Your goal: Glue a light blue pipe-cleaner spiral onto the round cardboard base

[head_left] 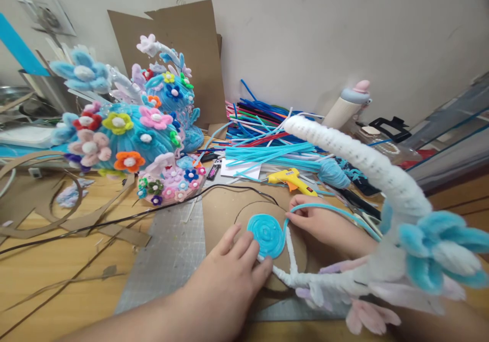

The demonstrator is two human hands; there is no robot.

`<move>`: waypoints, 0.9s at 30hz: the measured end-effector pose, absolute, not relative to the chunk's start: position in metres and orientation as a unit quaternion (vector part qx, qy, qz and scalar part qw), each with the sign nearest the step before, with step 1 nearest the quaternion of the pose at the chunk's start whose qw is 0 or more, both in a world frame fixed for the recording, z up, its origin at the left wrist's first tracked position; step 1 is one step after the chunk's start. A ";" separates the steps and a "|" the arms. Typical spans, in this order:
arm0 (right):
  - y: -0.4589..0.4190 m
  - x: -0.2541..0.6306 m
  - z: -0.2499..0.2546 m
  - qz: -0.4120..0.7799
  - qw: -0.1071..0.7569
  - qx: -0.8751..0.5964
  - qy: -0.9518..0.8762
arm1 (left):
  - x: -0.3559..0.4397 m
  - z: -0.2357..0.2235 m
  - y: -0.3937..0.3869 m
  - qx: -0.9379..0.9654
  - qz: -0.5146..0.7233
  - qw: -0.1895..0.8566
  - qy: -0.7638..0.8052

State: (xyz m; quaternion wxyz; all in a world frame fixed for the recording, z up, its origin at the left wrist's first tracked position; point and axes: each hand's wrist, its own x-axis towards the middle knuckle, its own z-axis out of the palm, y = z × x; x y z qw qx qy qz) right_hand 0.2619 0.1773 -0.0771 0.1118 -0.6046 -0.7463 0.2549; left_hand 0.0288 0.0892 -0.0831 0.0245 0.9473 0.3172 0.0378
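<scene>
A flat spiral of blue pipe cleaner [266, 235] lies on a round piece of cardboard [300, 253]. My left hand [233, 265] rests palm down at the spiral's lower left edge, fingers apart and pressing lightly on the cardboard. At the spiral's right, my right hand [319, 222] pinches the loose blue pipe cleaner [344, 209], whose free end trails over my right forearm. A white fuzzy-wrapped stem [362, 161] curves up on the right, bearing a blue flower [443, 250]. Its thinner white branches reach the cardboard beside the spiral and partly pass under my left fingers.
A yellow glue gun [292, 179] lies behind the cardboard, its black cord [153, 202] crossing leftward. Bundled pipe cleaners [267, 153] pile against the wall. Flower-covered blue ornaments [130, 133] stand at left, near cardboard offcuts [126, 230]. A tumbler [346, 105] stands at back right.
</scene>
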 end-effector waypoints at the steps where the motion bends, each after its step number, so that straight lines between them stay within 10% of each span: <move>1: 0.175 0.263 -0.078 0.269 0.117 -0.605 -0.740 | 0.029 -0.083 0.089 0.946 0.037 0.026 0.320; 11: 0.161 0.253 -0.080 0.430 0.192 -0.574 -0.670 | 0.030 -0.085 0.089 0.942 0.036 0.030 0.333; 27: 0.164 0.256 -0.095 0.359 0.175 -0.578 -0.711 | 0.029 -0.086 0.087 0.940 0.044 0.035 0.337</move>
